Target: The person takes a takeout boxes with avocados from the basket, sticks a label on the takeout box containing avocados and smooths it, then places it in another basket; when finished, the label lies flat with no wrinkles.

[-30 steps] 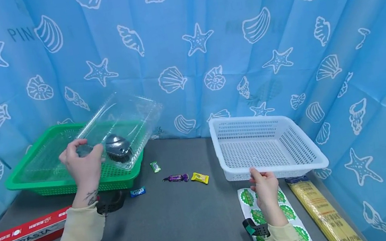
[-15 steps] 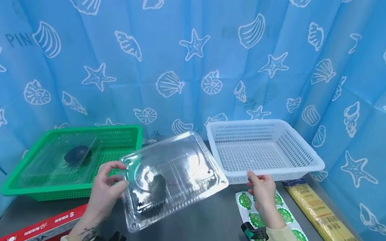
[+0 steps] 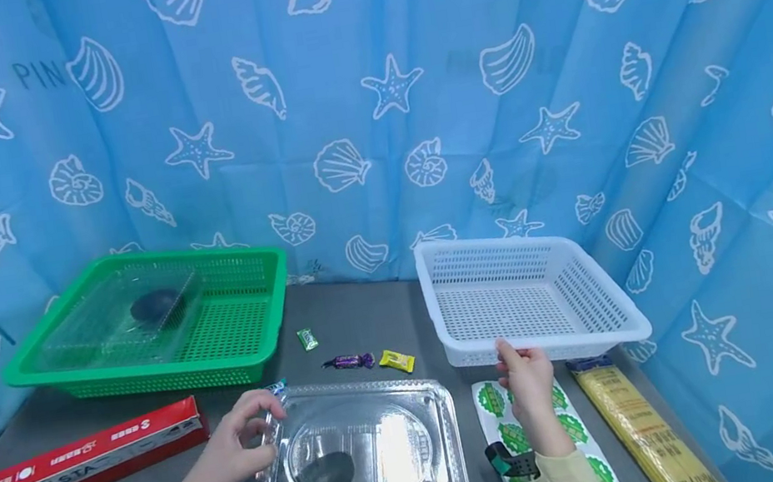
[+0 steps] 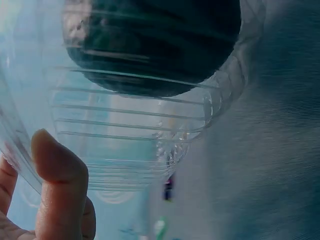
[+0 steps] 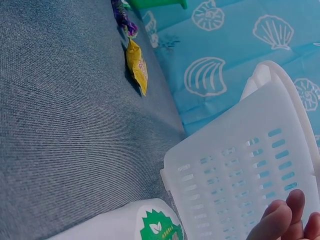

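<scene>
My left hand [image 3: 233,451] pinches the left edge of a clear plastic box [image 3: 418,438] low at the front of the table. Inside that box lies a dark green rounded thing [image 4: 155,45], bumpy like an avocado. The left wrist view shows my thumb against the ribbed plastic wall, but the box's lower edge is cut off in the head view. At the right, my right hand [image 3: 528,379] grips the front rim of a white plastic basket [image 3: 465,351], thumb over it. In the right wrist view the fingers [image 5: 295,205] are by the slotted wall.
A green basket [image 3: 151,383] at the back left holds another clear box with a dark oval thing. Wrapped candies, including a yellow one [image 3: 397,361], lie mid-table. A red pasta box [image 3: 73,463], a sticker sheet [image 3: 493,426] and a yellow pasta pack [image 3: 644,428] flank them.
My left hand has carried the clear box from over the green basket rightward and down to the table's front. The right hand has kept its grip on the white basket's rim.
</scene>
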A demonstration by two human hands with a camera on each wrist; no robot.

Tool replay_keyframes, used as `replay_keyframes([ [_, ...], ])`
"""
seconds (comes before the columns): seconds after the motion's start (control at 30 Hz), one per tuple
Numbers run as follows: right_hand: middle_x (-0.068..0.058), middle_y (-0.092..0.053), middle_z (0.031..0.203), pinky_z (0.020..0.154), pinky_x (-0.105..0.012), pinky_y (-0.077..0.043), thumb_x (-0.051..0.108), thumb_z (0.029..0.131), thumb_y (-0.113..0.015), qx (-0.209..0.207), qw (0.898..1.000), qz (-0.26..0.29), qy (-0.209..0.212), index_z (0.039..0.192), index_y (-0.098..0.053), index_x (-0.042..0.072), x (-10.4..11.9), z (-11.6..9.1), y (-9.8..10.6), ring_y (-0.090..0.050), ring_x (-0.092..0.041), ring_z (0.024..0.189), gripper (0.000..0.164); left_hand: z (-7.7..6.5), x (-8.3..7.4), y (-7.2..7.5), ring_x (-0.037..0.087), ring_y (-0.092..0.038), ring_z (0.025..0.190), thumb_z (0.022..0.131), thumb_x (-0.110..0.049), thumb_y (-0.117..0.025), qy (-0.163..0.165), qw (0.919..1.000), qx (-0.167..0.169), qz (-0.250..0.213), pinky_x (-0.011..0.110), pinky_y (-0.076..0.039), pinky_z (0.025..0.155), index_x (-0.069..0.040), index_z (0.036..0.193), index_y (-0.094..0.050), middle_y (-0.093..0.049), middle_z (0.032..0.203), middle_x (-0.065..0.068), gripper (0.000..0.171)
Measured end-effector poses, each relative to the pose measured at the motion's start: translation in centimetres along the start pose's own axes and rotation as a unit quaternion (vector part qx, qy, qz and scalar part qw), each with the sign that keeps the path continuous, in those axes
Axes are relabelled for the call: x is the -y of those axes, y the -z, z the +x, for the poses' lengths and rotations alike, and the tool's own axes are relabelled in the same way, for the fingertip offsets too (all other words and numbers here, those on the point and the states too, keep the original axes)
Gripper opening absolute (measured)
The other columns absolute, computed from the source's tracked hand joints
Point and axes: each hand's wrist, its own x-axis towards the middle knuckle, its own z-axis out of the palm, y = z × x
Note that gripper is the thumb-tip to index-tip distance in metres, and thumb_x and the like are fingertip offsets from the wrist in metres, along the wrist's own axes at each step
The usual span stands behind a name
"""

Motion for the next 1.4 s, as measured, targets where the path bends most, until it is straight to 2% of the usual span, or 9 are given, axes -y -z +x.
replay_keyframes([
  [0.2, -0.003, -0.058, 0.075, 0.041, -0.022, -0.044, 0.058, 0.067, -0.062, 0.001, 1.000, -0.011, 0.007, 0.090, -0.052, 0.013, 0.1, -0.1, 0.0, -0.055, -0.010, 0.058, 0.052, -0.5, 1.9, -0.9, 0.011, -0.043, 0.085, 0.059, 0.011, -0.052, 0.022, 0.9986, -0.015, 0.045, 0.026, -0.043, 0.063, -0.007, 0.091, -0.051, -0.042, 0.102, 0.010, 0.037],
  [0.43, -0.004, -0.057, 0.076, 0.040, -0.022, -0.042, 0.059, 0.067, -0.060, 0.013, 1.000, -0.012, -0.012, 0.090, -0.048, 0.012, 0.0, -0.2, 0.2, -0.055, -0.012, 0.059, 0.053, -0.7, 2.8, -0.9, 0.017, -0.047, 0.073, 0.064, 0.007, -0.057, 0.064, 0.9968, -0.001, 0.047, 0.025, -0.043, 0.056, -0.005, 0.093, -0.051, -0.041, 0.103, 0.013, 0.032],
  [0.57, -0.005, -0.055, 0.079, 0.042, -0.025, -0.042, 0.057, 0.072, -0.057, 0.065, 0.997, -0.011, -0.028, 0.094, -0.045, 0.011, 1.0, -1.8, 1.3, -0.055, -0.013, 0.061, 0.052, -1.1, 2.8, -0.5, 0.021, -0.049, 0.082, 0.074, -0.006, -0.062, 0.086, 0.9944, 0.012, 0.061, 0.031, -0.044, 0.064, -0.011, 0.101, -0.053, -0.039, 0.113, 0.012, 0.029],
  [0.67, -0.005, -0.055, 0.081, 0.046, -0.027, -0.045, 0.047, 0.079, -0.055, 0.125, 0.992, -0.011, -0.026, 0.098, -0.044, 0.008, 3.5, -4.6, 2.6, -0.054, -0.014, 0.064, 0.045, -1.9, 2.2, -0.2, 0.027, -0.050, 0.094, 0.076, -0.014, -0.064, 0.092, 0.9920, -0.014, 0.085, 0.036, -0.045, 0.072, -0.016, 0.109, -0.054, -0.035, 0.123, 0.010, 0.035],
  [0.77, -0.008, -0.056, 0.084, 0.050, -0.029, -0.048, 0.033, 0.084, -0.055, 0.184, 0.983, -0.023, 0.002, 0.102, -0.043, 0.002, 6.5, -8.4, 4.1, -0.054, -0.014, 0.068, 0.037, -3.2, 1.3, 0.0, 0.033, -0.050, 0.099, 0.077, -0.018, -0.064, 0.111, 0.9883, -0.055, 0.089, 0.036, -0.049, 0.069, -0.017, 0.119, -0.049, -0.030, 0.128, 0.010, 0.044],
  [0.87, -0.013, -0.055, 0.091, 0.055, -0.031, -0.048, 0.022, 0.084, -0.055, 0.229, 0.971, -0.063, 0.017, 0.109, -0.043, 0.001, 8.5, -12.3, 5.1, -0.054, -0.017, 0.075, 0.035, -4.7, 0.4, 0.1, 0.032, -0.050, 0.102, 0.079, -0.021, -0.062, 0.185, 0.9782, -0.070, 0.061, 0.037, -0.050, 0.068, -0.020, 0.127, -0.039, -0.026, 0.131, 0.010, 0.053],
  [1.03, -0.026, -0.043, 0.113, 0.065, -0.037, -0.048, 0.022, 0.081, -0.059, 0.332, 0.935, -0.122, -0.009, 0.126, -0.033, 0.002, 8.7, -16.9, 5.6, -0.053, -0.025, 0.089, 0.056, -6.5, 0.0, -0.6, 0.031, -0.051, 0.101, 0.082, -0.023, -0.058, 0.295, 0.9534, -0.054, -0.034, 0.041, -0.050, 0.070, -0.020, 0.136, -0.020, -0.017, 0.136, 0.023, 0.066],
  [1.2, -0.033, -0.028, 0.124, 0.067, -0.041, -0.050, 0.024, 0.079, -0.061, 0.395, 0.913, -0.078, -0.061, 0.134, -0.020, 0.005, 7.6, -18.8, 5.0, -0.054, -0.026, 0.092, 0.072, -6.8, 0.7, -1.5, 0.027, -0.052, 0.096, 0.085, -0.026, -0.054, 0.324, 0.9413, -0.005, -0.096, 0.046, -0.048, 0.072, -0.016, 0.139, -0.013, -0.014, 0.133, 0.032, 0.069],
  [1.4, -0.033, -0.029, 0.122, 0.062, -0.042, -0.050, 0.017, 0.080, -0.059, 0.422, 0.903, -0.013, -0.085, 0.137, -0.014, 0.007, 6.9, -19.0, 4.5, -0.055, -0.025, 0.089, 0.073, -6.3, 1.3, -2.6, 0.025, -0.053, 0.091, 0.082, -0.025, -0.058, 0.312, 0.9428, 0.031, -0.113, 0.045, -0.048, 0.070, -0.019, 0.139, -0.012, -0.014, 0.131, 0.034, 0.074],
])
